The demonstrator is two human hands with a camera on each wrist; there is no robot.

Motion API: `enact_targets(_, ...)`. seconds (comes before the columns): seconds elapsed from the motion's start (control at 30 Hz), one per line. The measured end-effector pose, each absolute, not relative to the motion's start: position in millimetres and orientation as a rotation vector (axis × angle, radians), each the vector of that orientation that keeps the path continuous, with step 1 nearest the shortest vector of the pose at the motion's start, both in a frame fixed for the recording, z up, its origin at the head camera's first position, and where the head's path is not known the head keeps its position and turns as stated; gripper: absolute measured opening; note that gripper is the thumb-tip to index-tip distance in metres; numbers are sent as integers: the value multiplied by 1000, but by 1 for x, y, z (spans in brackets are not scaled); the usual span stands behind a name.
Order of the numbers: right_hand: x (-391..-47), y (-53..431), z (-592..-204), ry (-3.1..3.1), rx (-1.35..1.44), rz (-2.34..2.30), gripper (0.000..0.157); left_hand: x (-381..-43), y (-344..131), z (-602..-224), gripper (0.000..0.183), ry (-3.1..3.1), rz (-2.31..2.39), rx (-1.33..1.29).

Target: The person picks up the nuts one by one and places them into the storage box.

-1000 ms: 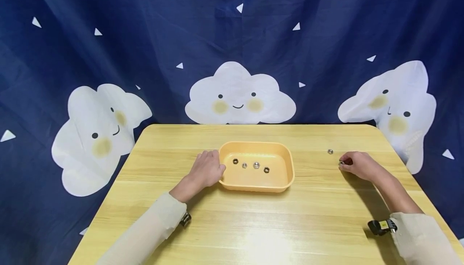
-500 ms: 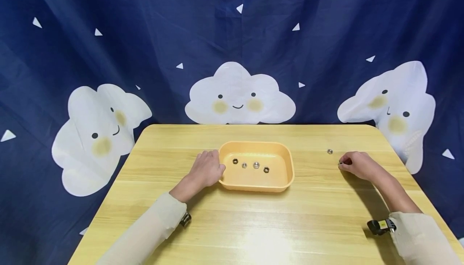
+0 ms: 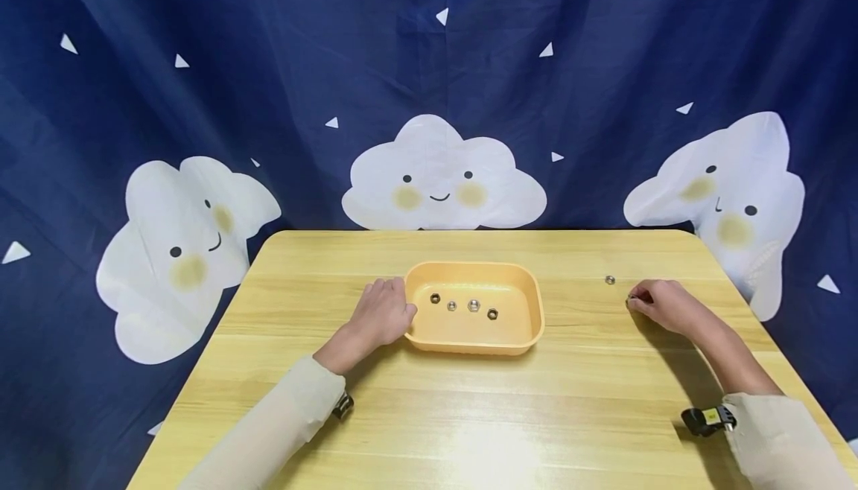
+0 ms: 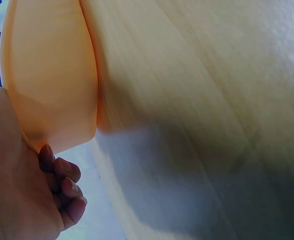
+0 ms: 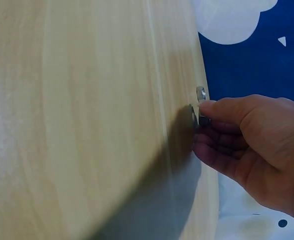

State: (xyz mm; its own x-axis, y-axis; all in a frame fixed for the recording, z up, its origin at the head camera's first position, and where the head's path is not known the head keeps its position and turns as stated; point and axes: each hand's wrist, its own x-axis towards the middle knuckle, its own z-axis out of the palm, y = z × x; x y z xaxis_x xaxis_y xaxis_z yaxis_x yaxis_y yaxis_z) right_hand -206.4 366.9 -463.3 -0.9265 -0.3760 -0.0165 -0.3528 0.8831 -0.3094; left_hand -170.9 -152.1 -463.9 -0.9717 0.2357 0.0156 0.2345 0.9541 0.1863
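My left hand [image 3: 382, 313] grips the left end of a shallow orange-yellow tray [image 3: 476, 346], its thumb over the rim. In the left wrist view the fingers [image 4: 69, 192] curl by the tray's corner. Lying in the tray are several hex nuts, dark ones [image 3: 492, 314] and silver ones [image 3: 474, 305]. On the right of the table, my right hand [image 3: 665, 304] pinches a small nut [image 5: 203, 120] between thumb and fingertips, low at the tabletop. The fingers hide most of this nut. Just beyond them lies another silver nut [image 3: 610, 280].
The light wooden table [image 3: 322, 430] ends at the back against a dark blue curtain [image 3: 295, 43] printed with white clouds. Its right edge runs close past the right hand. A bright glare shows on the tabletop near the front.
My right fingertips have shifted slightly on the small nut, with the hand staying in the same spot. The left hand, the tray and the nuts in it have not moved.
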Motion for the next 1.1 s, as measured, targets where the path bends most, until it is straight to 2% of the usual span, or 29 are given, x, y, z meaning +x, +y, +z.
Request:
enact_targets(0.6, -208, 360, -462, 2984, -513, -605, 13, -169, -152, -464, 25, 3086, 301, 351)
enact_targets(1.1, -209, 347, -454, 3038, -615, -693, 14, -170, -153, -465, 22, 3124, 272, 393)
